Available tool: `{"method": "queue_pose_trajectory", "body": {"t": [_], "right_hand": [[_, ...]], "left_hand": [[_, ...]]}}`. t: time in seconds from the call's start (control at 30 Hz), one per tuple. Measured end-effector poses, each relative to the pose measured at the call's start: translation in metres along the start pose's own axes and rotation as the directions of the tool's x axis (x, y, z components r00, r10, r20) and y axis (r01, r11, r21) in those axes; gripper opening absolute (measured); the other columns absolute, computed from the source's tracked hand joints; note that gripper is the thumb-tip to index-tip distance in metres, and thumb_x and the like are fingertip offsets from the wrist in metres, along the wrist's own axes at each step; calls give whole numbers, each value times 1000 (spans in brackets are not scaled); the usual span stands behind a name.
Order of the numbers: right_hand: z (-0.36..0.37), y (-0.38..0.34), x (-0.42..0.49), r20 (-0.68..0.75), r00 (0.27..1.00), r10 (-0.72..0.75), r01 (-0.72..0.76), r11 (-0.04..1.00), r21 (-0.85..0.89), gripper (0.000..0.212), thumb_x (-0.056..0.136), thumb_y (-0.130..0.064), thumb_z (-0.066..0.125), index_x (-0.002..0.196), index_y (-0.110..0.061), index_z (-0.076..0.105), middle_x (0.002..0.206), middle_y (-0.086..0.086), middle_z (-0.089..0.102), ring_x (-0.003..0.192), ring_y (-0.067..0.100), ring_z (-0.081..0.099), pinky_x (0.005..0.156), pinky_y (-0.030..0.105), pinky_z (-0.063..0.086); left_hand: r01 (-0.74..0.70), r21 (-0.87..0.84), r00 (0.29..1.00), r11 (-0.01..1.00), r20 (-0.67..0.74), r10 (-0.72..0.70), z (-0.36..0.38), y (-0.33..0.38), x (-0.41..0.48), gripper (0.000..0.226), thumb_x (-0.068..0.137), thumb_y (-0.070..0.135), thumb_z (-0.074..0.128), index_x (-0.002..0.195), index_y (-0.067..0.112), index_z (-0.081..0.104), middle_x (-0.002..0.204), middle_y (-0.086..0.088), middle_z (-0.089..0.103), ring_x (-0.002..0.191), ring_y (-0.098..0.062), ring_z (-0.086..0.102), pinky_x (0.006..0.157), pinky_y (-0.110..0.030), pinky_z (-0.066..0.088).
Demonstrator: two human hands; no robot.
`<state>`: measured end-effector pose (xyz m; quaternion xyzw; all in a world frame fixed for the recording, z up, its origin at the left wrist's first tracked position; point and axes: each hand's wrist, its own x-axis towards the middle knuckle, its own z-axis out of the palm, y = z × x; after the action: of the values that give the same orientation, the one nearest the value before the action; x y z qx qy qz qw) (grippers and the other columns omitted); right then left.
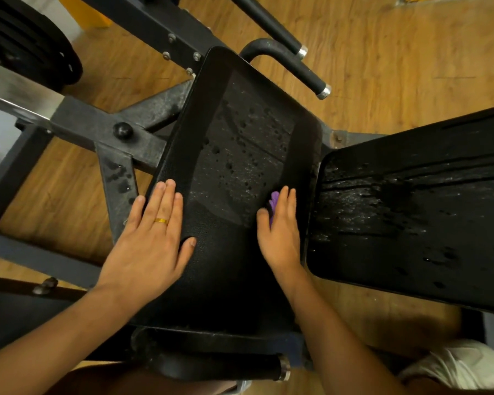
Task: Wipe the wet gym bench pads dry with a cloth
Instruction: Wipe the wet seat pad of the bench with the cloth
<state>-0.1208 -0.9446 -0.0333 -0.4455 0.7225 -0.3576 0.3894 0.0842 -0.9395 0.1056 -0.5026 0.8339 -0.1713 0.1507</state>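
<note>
Purple cloth (273, 203) mostly hidden under right hand (280, 235), fingers (285, 205) straight — left hand (154, 238) flat on pad (240, 138)

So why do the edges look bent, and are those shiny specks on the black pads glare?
Head view: the wide-angle lens bows the frame bars near the edges; the specks on the seat pad and back pad are water drops catching light; the left hand and right hand look slightly soft; the purple cloth barely shows under the right hand.
</note>
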Motion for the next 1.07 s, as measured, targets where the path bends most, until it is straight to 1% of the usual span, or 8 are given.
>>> {"method": "queue_pose_trajectory", "body": {"t": [0.1,0.2,0.3,0.43,0.57,0.73,0.87,1.07], "right_hand": [[-1,11,-19,62,995,-79,82,995,-60,72,107,-39,40,162,-20,-3,169,-4,-13,154,9,-7,127,35,3],[-4,16,-11,53,990,-131,135,986,-96,68,107,-39,40,162,-21,5,169,-5,-6,153,6,-10,123,29,-9],[-6,21,-6,54,987,-150,154,985,-81,68,106,-43,41,162,-23,7,169,-9,-2,153,3,-12,123,27,-9],[1,19,-8,13,991,-136,137,989,-59,67,107,-43,37,161,-19,4,169,-8,-3,153,2,-11,125,27,-1],[7,12,3,-103,986,-132,126,990,-62,55,109,-26,40,159,-12,22,169,-4,10,154,5,-2,118,13,1],[-8,0,67,-148,982,-121,113,992,-60,49,107,-14,41,154,-3,35,168,7,18,157,22,4,125,30,13],[-19,-2,89,-108,987,-121,114,991,-76,50,109,-18,38,157,-6,31,169,3,14,156,18,0,118,20,5],[-6,11,31,-99,985,-143,135,988,-77,49,108,-20,42,156,-12,34,168,-5,16,155,7,1,110,2,-3]], "left_hand": [[-2,4,1000,1000,0,2,0,0,0,78,99,47,31,153,-8,23,164,-27,15,155,-36,11,123,-55,18],[2,0,1000,1000,-8,-2,-1,0,0,78,99,47,31,153,-8,23,163,-27,16,155,-36,12,123,-54,17],[2,0,1000,1000,-8,-2,-1,0,0,78,99,47,32,153,-8,23,163,-26,16,155,-36,12,123,-54,18],[-2,-1,1000,1000,-9,2,-1,0,1,78,100,48,31,154,-7,22,164,-26,15,154,-36,12,123,-54,18],[-5,-6,1000,1000,1,5,-1,0,1,78,100,48,30,154,-7,22,164,-26,15,155,-35,11,123,-54,17],[-5,2,1000,1000,5,5,-2,0,2,78,100,48,31,154,-7,22,164,-26,15,155,-36,11,123,-54,17],[-6,-6,1000,1000,10,6,-3,1,2,78,99,48,31,153,-8,24,164,-27,16,154,-36,12,122,-55,18],[-11,-21,1000,1000,2,11,-2,1,3,77,98,46,32,152,-9,26,163,-28,18,153,-37,16,121,-56,19]]}}
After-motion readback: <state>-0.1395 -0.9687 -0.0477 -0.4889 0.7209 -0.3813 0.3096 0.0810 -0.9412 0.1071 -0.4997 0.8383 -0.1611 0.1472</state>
